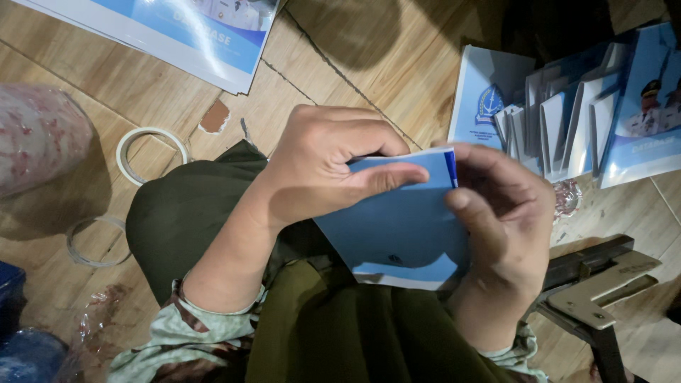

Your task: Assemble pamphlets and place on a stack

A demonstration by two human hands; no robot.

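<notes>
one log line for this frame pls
left hand: pinching blue booklet top edge | right hand: gripping its right edge | booklet: over lap | tape roll: on floor

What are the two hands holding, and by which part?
Both the left hand and right hand pinch a blue booklet at its top edge.

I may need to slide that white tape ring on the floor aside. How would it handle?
The tape ring lies flat on the wooden floor, so it should slide, not roll. It looks thin and hollow, so probably light. Stood on edge, it could roll.
</notes>
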